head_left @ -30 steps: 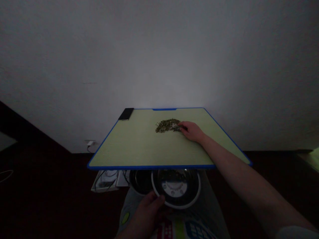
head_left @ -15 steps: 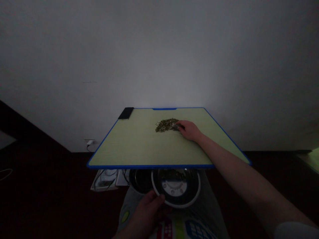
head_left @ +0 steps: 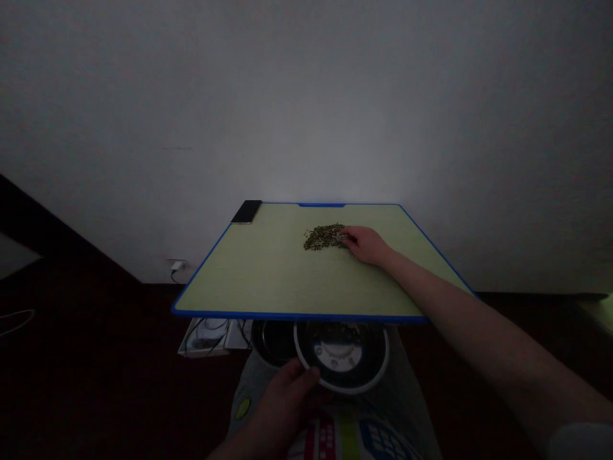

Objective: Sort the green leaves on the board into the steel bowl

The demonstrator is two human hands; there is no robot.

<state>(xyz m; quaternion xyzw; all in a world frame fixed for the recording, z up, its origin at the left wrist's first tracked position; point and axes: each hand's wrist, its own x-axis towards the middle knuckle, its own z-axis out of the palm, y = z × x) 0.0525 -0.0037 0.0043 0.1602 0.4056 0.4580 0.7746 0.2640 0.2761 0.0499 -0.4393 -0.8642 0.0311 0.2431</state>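
My left hand (head_left: 290,393) grips the near left rim of a round metal bowl (head_left: 368,385), thumb over the edge. The bowl sits on my lap, partly under the table's front edge, with some dark bits at its far side. On the pale green table (head_left: 268,281) lies a small spread-out pile of greenish-brown grains or beans (head_left: 322,237). My right hand (head_left: 363,245) reaches over the table to the pile's right end, thumb and fingers pinched together. Greyish-white bits show at those fingertips; what they hold is too small to make out.
A black phone-like slab (head_left: 246,212) lies at the table's back left corner. A second dark bowl (head_left: 275,345) stands left of the metal one. On the floor is an open white box (head_left: 205,338) with cables. A plug (head_left: 177,265) sits in the wall behind.
The whole view has shifted slightly, moving the scene up and to the right. My right hand stays at the pile's right end with fingers closer together; my left hand keeps its hold on the bowl.
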